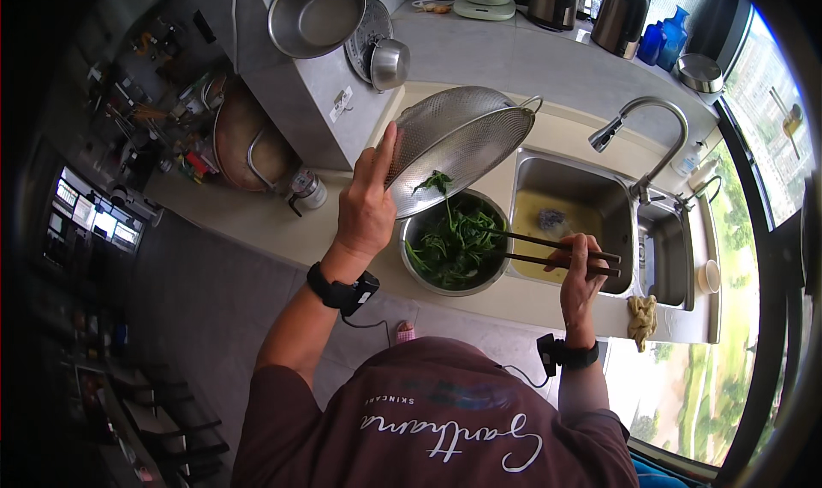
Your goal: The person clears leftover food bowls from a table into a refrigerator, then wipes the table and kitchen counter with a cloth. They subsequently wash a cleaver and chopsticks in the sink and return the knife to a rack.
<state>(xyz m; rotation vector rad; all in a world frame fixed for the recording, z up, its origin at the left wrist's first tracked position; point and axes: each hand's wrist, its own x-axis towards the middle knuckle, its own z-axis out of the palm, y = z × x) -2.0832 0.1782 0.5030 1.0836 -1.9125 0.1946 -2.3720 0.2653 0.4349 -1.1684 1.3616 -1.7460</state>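
My left hand (371,199) grips the rim of a perforated metal colander (462,148), which is tilted over a steel bowl (411,275). A few leaves cling inside the colander, and a strand of leafy greens (459,241) hangs from them to the pile in the bowl. My right hand (580,263) holds a pair of dark chopsticks (552,244); their tips reach into the greens. The bowl stands on the beige countertop (359,257), left of the sink.
A double steel sink (571,212) with a curved faucet (668,112) lies to the right. A cloth (642,321) hangs at the counter's front edge. Left are a glass jar (309,189) and a large wok (247,141); steel pans (318,16) hang on the wall.
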